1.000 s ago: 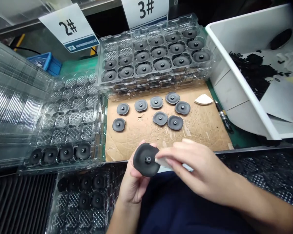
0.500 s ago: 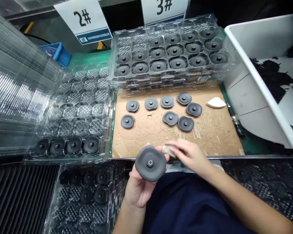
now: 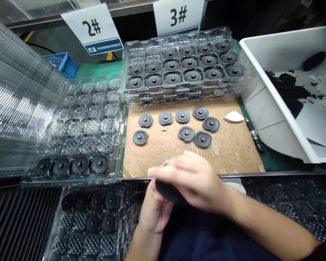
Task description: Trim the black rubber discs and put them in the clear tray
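Item: one black disc [image 3: 168, 192], beneath my right fingers. Left hand [image 3: 157, 208]: gripping its edge. Right hand [image 3: 197, 181]: curled over it; cannot tell whether clasping anything. Hazard: disc dropping below my fingers, should the left grip loosen.

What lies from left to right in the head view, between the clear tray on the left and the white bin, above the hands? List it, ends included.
Clear tray → eight loose dark discs on cardboard → white wedge-shaped piece → dark-handled tool → white bin.
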The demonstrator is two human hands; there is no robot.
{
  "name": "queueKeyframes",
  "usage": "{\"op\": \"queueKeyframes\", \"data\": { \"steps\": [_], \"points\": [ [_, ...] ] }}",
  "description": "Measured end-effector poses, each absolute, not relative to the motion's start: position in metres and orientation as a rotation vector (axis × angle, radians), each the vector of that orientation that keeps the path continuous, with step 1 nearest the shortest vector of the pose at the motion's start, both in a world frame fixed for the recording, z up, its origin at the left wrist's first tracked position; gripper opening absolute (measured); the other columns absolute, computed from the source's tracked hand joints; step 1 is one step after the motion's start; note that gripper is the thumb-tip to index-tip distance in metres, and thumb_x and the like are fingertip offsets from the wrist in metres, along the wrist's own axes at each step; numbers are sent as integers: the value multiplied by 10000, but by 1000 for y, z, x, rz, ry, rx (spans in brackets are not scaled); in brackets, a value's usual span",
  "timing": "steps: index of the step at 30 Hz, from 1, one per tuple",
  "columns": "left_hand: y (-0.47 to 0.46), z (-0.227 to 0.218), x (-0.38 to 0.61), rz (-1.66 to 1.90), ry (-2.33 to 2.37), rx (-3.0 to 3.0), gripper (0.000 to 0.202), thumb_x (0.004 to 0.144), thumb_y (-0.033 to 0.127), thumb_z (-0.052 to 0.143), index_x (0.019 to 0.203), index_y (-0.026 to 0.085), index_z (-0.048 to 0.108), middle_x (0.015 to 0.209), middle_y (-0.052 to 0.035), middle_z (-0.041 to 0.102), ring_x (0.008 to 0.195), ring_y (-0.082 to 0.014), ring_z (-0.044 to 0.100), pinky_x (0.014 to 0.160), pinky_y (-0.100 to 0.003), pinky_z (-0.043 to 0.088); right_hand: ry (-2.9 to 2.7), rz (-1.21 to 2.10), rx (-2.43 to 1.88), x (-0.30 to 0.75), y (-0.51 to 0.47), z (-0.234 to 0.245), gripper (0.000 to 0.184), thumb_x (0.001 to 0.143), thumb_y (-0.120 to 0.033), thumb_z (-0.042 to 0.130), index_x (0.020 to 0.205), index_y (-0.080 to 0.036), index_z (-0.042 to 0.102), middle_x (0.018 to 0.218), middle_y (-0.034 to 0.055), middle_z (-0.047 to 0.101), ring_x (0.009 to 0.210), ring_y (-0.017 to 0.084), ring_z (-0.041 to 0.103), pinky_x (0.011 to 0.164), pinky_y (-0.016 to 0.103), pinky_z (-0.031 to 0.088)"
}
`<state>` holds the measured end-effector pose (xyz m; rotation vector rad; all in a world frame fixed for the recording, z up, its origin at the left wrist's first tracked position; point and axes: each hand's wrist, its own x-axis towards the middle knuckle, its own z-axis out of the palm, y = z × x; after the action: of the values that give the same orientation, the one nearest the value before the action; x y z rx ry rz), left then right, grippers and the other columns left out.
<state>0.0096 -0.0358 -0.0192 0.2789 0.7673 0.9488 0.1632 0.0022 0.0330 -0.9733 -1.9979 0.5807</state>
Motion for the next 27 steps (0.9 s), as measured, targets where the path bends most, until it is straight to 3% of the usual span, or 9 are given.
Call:
{"op": "queueKeyframes", "data": {
  "steps": [4,8,11,14,18,21,24,27],
  "points": [
    [-35,-22,8,1057,785,205,518,608,445,753,1089,277,656,1117,-34,687,1017,-207,636,929,-290,475,-1779,938,-1438,169,11,-26,235,882,-199,484,1016,-168,674,934,55,692,757,138,613,672,263,459],
    [-31,-19,9,1083,789,122,499,588,406,774,1054,259,673,1097,-51,694,1037,-224,628,904,-300,491,-1776,1051,-1465,179,-1,-70,202,841,-210,541,954,-183,705,780,35,695,683,146,617,644,264,477],
    [-27,-16,16,1066,806,130,518,579,398,781,1063,252,666,1141,-56,674,1072,-234,607,915,-307,484,-1696,1048,-1499,184,-7,-55,209,855,-222,522,966,-181,695,876,48,711,769,159,643,672,267,495],
    [-26,-15,26,1081,841,202,569,570,419,783,1096,252,645,1170,-55,654,1115,-250,575,938,-320,472,-1561,900,-1506,180,-7,-8,240,889,-236,484,1053,-176,648,1004,59,690,850,157,633,699,263,495],
    [-28,-14,32,1035,826,299,543,657,426,734,1157,259,606,1171,-55,644,1145,-251,549,956,-307,458,-1761,684,-1098,166,-11,36,249,895,-158,459,1075,-110,624,918,67,700,788,145,623,731,273,486],
    [-28,-15,28,1043,826,323,554,631,398,759,1151,285,604,1180,-40,633,1113,-260,574,930,-314,481,-1896,850,-972,173,-18,34,228,882,-133,480,1049,-128,635,862,40,702,725,119,617,672,234,481],
    [-28,-14,25,1058,851,286,579,556,408,793,1102,299,637,1147,-27,656,1077,-241,600,879,-280,509,-1818,982,-1160,193,-20,23,200,875,-154,504,997,-174,661,863,18,703,717,105,622,635,204,473],
    [-29,-11,27,1035,755,231,519,584,455,752,1084,363,647,1113,6,679,1044,-211,625,867,-259,509,-1538,888,-1426,202,-10,10,200,878,-197,504,1002,-183,660,936,35,696,752,123,625,624,217,478]
  ]
}}
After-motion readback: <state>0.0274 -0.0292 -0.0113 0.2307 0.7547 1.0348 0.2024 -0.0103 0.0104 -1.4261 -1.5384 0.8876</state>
